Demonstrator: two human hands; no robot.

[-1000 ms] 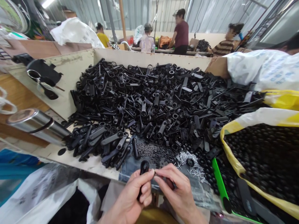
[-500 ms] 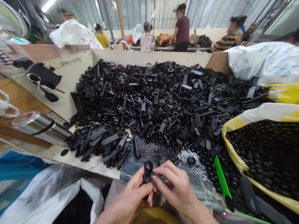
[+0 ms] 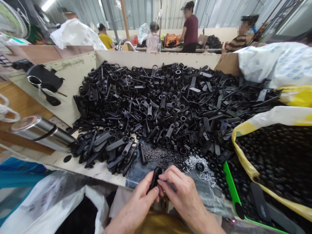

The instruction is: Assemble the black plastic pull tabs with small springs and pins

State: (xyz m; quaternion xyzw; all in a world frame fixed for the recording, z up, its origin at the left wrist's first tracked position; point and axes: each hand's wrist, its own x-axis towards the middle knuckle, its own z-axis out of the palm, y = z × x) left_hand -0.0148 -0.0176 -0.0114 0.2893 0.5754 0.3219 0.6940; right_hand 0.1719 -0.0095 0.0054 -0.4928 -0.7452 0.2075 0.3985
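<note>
Head view: holds the black part (image 3: 156, 177) tilted over the near side of the denim cloth (image 3: 134, 175) in snugly curled fingers of the left hand (image 3: 143, 193), likely to steady it for the right hand (image 3: 182, 188), fingertips nearly together, cannot tell on what

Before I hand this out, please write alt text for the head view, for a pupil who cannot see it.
A person's left hand holds a black part, with the right hand close beside it. Beyond lie small silver pins and a big heap of black parts on a pale table with raised edges.
</note>
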